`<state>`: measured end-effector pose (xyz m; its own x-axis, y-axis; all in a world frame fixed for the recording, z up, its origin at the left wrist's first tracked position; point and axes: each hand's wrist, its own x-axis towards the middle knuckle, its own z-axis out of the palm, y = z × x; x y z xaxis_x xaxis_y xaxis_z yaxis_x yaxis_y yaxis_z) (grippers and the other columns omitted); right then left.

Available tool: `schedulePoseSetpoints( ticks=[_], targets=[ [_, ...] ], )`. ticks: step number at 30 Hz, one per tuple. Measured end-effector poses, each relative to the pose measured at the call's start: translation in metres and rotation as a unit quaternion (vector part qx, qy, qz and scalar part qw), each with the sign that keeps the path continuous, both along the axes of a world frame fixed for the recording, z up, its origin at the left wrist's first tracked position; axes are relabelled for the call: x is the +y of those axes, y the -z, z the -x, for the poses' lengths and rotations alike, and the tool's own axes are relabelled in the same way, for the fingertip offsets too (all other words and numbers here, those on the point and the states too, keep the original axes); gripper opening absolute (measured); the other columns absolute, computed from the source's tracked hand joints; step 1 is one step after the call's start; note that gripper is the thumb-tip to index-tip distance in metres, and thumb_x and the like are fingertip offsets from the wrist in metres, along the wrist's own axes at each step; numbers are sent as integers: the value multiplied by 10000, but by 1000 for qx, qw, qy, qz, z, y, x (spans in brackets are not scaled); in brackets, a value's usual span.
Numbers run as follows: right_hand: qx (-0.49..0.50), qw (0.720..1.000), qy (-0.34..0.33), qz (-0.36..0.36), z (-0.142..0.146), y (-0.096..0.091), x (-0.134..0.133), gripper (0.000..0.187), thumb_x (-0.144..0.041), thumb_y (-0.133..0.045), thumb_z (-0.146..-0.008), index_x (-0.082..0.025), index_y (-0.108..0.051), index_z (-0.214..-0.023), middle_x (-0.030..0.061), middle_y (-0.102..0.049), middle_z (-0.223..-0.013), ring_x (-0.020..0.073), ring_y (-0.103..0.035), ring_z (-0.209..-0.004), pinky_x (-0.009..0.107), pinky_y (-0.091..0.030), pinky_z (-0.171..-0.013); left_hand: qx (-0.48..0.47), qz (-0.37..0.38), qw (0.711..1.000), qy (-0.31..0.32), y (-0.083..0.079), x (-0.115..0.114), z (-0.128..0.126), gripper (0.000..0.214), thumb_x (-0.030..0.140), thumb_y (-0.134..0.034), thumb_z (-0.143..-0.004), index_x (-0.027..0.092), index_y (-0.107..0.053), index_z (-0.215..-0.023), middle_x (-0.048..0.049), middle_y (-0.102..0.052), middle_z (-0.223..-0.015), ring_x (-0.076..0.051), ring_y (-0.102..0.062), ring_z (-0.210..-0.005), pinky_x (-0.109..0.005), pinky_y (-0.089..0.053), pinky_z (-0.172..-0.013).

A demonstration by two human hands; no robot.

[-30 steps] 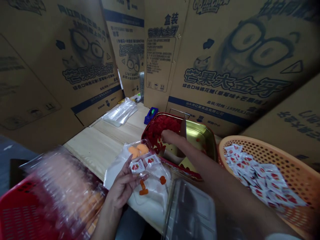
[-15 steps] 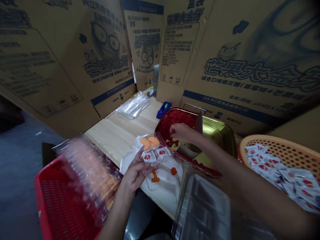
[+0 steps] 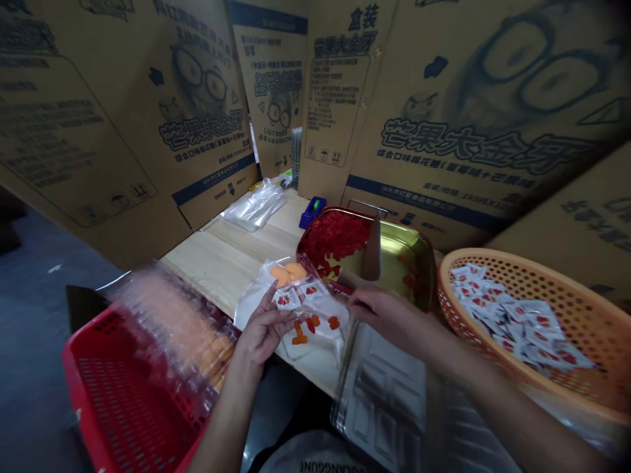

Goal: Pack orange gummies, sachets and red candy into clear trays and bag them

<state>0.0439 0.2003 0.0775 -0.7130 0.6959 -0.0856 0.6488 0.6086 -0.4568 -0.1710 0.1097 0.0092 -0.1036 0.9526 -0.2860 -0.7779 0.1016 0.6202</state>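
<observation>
A clear plastic tray [image 3: 320, 335] lies on a white sheet at the table's front edge. Its compartments hold round orange sweets [image 3: 288, 274], two white sachets [image 3: 300, 295] with red prints, small orange pieces [image 3: 299, 333] and a red piece [image 3: 312, 323]. My left hand [image 3: 266, 328] rests at the tray's left side, index finger stretched out and fingers apart. To the tray's right, my right hand [image 3: 377, 305] hovers above a stack of empty clear trays [image 3: 384, 387]. Its fingers are curled together and slightly blurred; whether they hold anything is hidden.
Behind my right hand stands a gold tin [image 3: 401, 240] with red pieces [image 3: 338, 233] and a cardboard divider [image 3: 373, 246]. An orange basket [image 3: 497, 259] of sachets is at right, a red basket [image 3: 98, 335] with filled packs at left. Cartons [image 3: 444, 144] wall the back, near a blue tape dispenser [image 3: 312, 211].
My right hand has moved out of the red pieces in the tin, toward me, to beside the tray. A red piece now lies in the tray. My left hand has stayed at its side.
</observation>
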Motion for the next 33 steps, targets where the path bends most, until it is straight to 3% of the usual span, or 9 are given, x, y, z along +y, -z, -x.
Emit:
schedulePoseSetpoints(
  ticks=[5, 8, 11, 18, 33],
  targets=[
    [-51, 988, 141, -45, -47, 58, -30, 310, -191, -414, -841, -131, -540, -1118, 153, -557, -1145, 228, -529, -1033, 327, -418, -824, -1, -3, 1000, -7, 1, -11, 2, 774, -60, -580, -648, 281, -361, -1307, -48, -613, -1157, -251, -591, -1053, -446, -465, -922],
    [-82, 970, 212, -85, -42, 86, -42, 407, -219, -407, -864, -111, -443, -1255, 178, -486, -1243, 267, -463, -1128, 380, -400, -874, 5, -16, 1000, 13, 1, -16, 0, 758, -54, -583, -657, 285, -368, -1300, -50, -600, -1177, -248, -584, -1067, -446, -460, -935],
    [-119, 949, 256, -143, -29, 101, -46, 408, -255, -347, -909, -106, -417, -1282, 169, -497, -1225, 281, -455, -1113, 428, -354, -920, 16, -20, 999, 27, -1, -22, -3, 729, -53, -594, -651, 276, -396, -1270, -57, -580, -1207, -250, -581, -1071, -426, -475, -921],
    [-170, 921, 258, -235, -22, 116, -46, 384, -177, -257, -926, -118, -417, -1270, 155, -530, -1106, 250, -470, -998, 377, -377, -811, 1, -27, 999, 30, -1, -43, -6, 705, -42, -605, -646, 286, -407, -1237, -58, -535, -1262, -266, -538, -1130, -453, -472, -921],
    [-159, 910, 258, -283, -23, 115, -48, 341, -188, -252, -927, -121, -502, -1148, 135, -554, -1006, 255, -458, -964, 379, -312, -775, -6, -16, 1000, 16, 9, -70, 8, 833, -41, -590, -664, 325, -278, -1344, -59, -584, -1188, -209, -624, -985, -381, -520, -851]
  ],
)
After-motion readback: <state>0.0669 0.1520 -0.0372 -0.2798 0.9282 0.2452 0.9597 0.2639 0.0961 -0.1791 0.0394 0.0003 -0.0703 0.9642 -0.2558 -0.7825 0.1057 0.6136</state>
